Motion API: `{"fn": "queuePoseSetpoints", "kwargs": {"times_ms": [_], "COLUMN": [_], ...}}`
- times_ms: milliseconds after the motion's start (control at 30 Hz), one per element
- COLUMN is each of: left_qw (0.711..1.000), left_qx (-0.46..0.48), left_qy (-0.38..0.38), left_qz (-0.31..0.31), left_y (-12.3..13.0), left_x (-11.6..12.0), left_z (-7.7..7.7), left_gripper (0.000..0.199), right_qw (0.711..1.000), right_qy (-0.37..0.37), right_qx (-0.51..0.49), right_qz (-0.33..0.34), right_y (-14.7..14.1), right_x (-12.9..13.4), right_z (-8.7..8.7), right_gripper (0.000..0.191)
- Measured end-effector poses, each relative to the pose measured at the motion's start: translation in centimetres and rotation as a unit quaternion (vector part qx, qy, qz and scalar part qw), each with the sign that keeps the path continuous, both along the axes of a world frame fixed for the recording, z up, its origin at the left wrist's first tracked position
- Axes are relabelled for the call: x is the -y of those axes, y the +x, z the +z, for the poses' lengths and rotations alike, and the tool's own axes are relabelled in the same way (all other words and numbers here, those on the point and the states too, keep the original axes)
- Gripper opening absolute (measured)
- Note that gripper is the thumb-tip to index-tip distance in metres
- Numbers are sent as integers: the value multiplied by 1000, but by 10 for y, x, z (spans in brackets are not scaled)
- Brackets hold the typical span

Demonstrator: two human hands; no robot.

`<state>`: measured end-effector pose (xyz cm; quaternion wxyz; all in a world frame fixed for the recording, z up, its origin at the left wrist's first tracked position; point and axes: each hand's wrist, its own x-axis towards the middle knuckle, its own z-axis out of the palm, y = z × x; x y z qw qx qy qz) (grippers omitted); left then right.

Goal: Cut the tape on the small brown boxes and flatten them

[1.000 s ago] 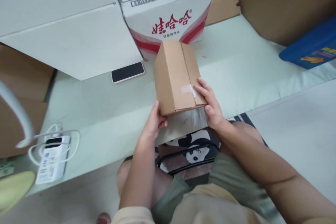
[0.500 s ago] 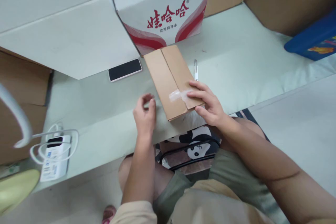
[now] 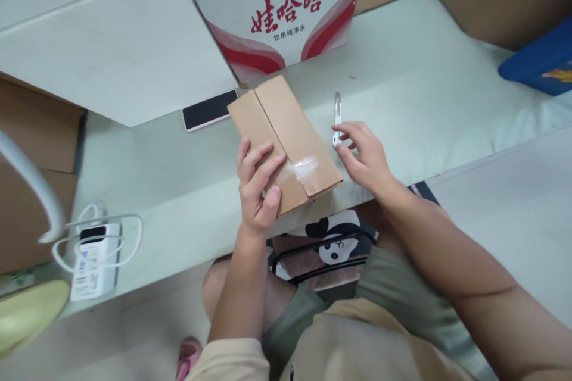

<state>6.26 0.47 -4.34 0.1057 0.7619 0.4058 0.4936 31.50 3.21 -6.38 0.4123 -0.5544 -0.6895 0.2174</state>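
Both bare forearms (image 3: 243, 286) reach forward, the left hand (image 3: 258, 187) splayed, the right hand (image 3: 361, 152) curled.

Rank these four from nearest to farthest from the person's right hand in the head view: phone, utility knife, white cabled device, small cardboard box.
1. Utility knife, at the right hand.
2. Small cardboard box, to the left, under the left hand.
3. Phone, farther left, beyond the box.
4. White cabled device, at the far left.
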Motion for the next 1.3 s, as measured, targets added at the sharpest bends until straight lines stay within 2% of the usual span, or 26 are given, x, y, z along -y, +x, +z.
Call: {"fn": "queuePoseSetpoints", "kwargs": {"times_ms": [67, 200, 333, 467, 533, 633, 767, 833, 900, 967, 1100, 1167, 1300], "left_qw": [1000, 1000, 999, 999, 998, 998, 996, 995, 994, 994, 987, 976, 944], "left_qx": [4, 1, -12, -19, -23, -24, -28, -37, -42, -47, -80, -110, -162], "left_qy": [3, 3, -11, -14, -13, -3, 1, -8, -9, -6, -42, -73, -134], "left_qz": [5, 16, 38, 47, 53, 58, 82, 97, 100, 100, 136, 175, 253], "left_y": [4, 7, 7, 11, 14, 23, 36, 38, 36, 31, 37, 54, 101], "left_x": [2, 3, 3, 3, 5, 8, 13, 16, 18, 21, 25, 28, 41], "left_z": [0, 0, 1, 2, 3, 3, 3, 3, 2, 2, 8, 15, 36], "left_gripper": [45, 45, 52, 55, 55, 51, 52, 55, 56, 55, 59, 62, 53], "right_qw": [991, 961, 949, 938, 938, 957, 985, 995, 999, 1000, 987, 975, 954], "right_qy": [-35, -71, -126, -206, -214, -178, -130, -86, -33, 15, 149, 203, 240], "right_qx": [118, 254, 277, 269, 265, 220, 89, 29, -2, -12, -51, -87, -175], "right_qz": [-53, -76, -88, -75, -66, -66, -65, -48, -32, -20, 3, -3, -35], "right_y": [6, 10, 7, 4, 4, 7, 14, 19, 25, 29, 35, 35, 36], "right_x": [-10, -17, -16, -13, -10, -4, 4, 8, 11, 14, 22, 27, 34], "right_z": [-8, -13, -4, 6, 10, 17, 26, 29, 30, 31, 33, 35, 36], "right_gripper": [42, 33, 25, 49, 51, 41, 35, 42, 59, 67, 34, 30, 27]}}
